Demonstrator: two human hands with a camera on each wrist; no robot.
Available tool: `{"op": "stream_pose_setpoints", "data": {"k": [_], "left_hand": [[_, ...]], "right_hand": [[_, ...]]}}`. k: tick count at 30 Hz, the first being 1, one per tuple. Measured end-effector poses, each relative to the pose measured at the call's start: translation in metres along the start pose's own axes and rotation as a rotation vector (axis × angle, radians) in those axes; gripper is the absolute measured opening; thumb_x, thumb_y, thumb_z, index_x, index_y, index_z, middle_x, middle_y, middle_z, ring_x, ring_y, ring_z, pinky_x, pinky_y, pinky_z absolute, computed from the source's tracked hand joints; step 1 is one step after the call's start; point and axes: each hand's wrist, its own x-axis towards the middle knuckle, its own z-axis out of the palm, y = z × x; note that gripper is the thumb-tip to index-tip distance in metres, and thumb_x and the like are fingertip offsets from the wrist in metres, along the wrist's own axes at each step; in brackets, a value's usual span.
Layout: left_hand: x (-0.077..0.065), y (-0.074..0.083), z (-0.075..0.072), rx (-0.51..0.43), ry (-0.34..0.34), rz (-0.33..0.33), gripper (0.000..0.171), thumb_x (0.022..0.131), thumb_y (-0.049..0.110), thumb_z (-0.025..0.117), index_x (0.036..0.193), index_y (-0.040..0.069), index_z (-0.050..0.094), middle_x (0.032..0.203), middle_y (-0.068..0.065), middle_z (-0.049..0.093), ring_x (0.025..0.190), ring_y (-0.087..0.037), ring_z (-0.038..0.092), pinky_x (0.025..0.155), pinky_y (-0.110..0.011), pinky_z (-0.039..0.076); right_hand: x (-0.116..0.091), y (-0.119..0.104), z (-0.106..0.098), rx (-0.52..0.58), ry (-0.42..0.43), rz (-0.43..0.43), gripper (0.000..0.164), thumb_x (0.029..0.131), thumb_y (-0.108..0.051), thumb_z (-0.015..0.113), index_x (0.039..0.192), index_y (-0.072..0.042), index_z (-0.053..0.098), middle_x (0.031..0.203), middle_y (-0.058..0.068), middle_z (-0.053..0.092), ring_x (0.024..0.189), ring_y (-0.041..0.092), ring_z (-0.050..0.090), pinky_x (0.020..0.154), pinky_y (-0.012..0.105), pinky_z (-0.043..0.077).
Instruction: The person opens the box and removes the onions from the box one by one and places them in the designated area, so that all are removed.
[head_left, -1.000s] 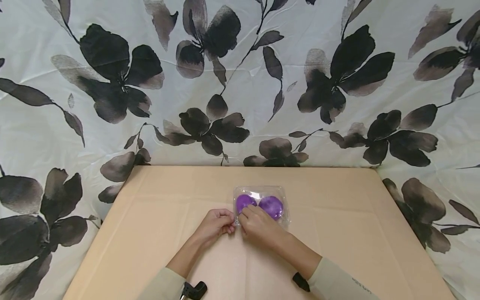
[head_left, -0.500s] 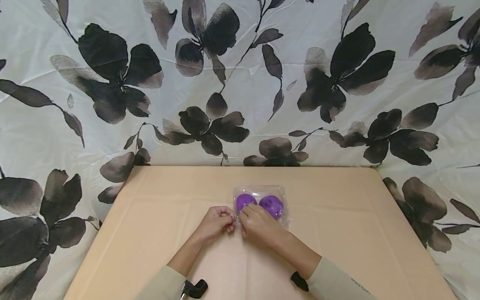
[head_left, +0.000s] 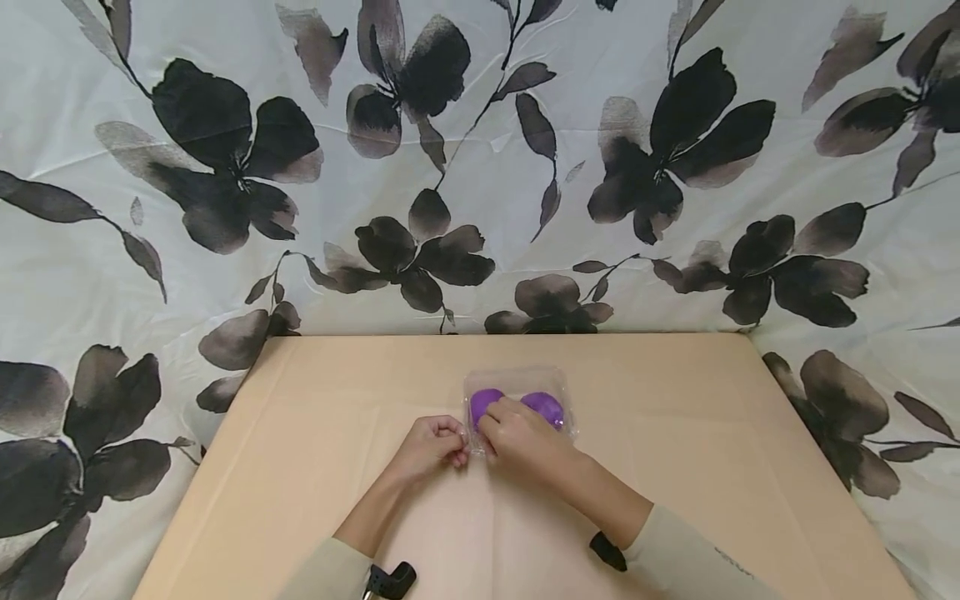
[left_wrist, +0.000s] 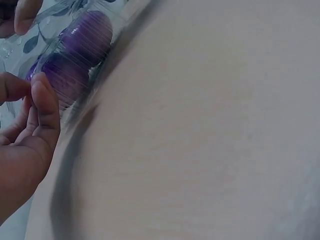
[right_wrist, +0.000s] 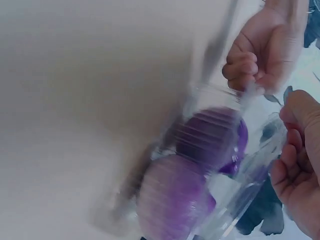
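A clear plastic clamshell container (head_left: 517,379) lies on the table with two round purple objects inside, a left one (head_left: 486,403) and a right one (head_left: 543,407); their exact kind is unclear. My left hand (head_left: 431,446) pinches the container's front left corner between thumb and index finger. My right hand (head_left: 525,437) reaches over the front edge, thumb and fingertips pinching the clear plastic near that corner. In the right wrist view, the right hand's fingers (right_wrist: 295,160) are curled beside a clear plastic edge. The hand partly hides both purple objects in the head view.
The container sits on a tan table (head_left: 360,375), towards its back middle. Behind and beside the table hangs a white cloth (head_left: 540,250) with dark flower prints. A black wrist device (head_left: 392,581) shows at the left sleeve and another (head_left: 607,552) at the right.
The right hand has shifted slightly up, covering more of the right purple object. Bright glare on the container's top has gone. The left hand keeps its place at the corner.
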Motion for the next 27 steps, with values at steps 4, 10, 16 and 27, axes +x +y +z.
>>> {"op": "stream_pose_setpoints", "data": {"k": [4, 10, 16, 27], "left_hand": [[0.001, 0.0, 0.0, 0.014, -0.007, 0.005, 0.007, 0.09, -0.007, 0.057, 0.093, -0.01, 0.062, 0.071, -0.004, 0.069, 0.064, -0.014, 0.066, 0.059, -0.021, 0.059], [0.002, 0.003, 0.0, 0.018, -0.018, -0.006, 0.009, 0.089, -0.008, 0.057, 0.095, -0.015, 0.06, 0.07, -0.004, 0.068, 0.063, -0.013, 0.066, 0.058, -0.02, 0.058], [0.001, 0.006, -0.001, 0.045, -0.022, -0.006, 0.013, 0.09, -0.008, 0.057, 0.098, -0.018, 0.06, 0.071, -0.005, 0.069, 0.062, -0.012, 0.066, 0.059, -0.02, 0.059], [0.0, 0.01, -0.002, 0.057, -0.05, -0.011, 0.016, 0.09, -0.008, 0.058, 0.099, -0.021, 0.06, 0.073, -0.006, 0.071, 0.062, -0.01, 0.067, 0.059, -0.02, 0.059]], "right_hand": [[-0.001, 0.001, -0.001, 0.031, 0.012, 0.029, 0.017, 0.078, -0.012, 0.081, 0.078, -0.013, 0.064, 0.082, -0.002, 0.059, 0.075, 0.014, 0.054, 0.069, 0.023, 0.051], [0.006, 0.013, -0.01, 0.068, 0.076, 0.069, 0.018, 0.075, -0.009, 0.079, 0.077, -0.012, 0.062, 0.079, -0.002, 0.057, 0.074, 0.014, 0.052, 0.065, 0.022, 0.051], [0.015, 0.026, -0.02, 0.06, 0.078, 0.134, 0.02, 0.074, -0.011, 0.078, 0.075, -0.015, 0.058, 0.075, -0.004, 0.052, 0.071, 0.012, 0.049, 0.06, 0.023, 0.046], [0.035, 0.048, -0.045, 0.126, 0.041, 0.168, 0.017, 0.075, -0.006, 0.078, 0.079, -0.011, 0.062, 0.082, 0.0, 0.058, 0.078, 0.017, 0.054, 0.068, 0.026, 0.053]]}}
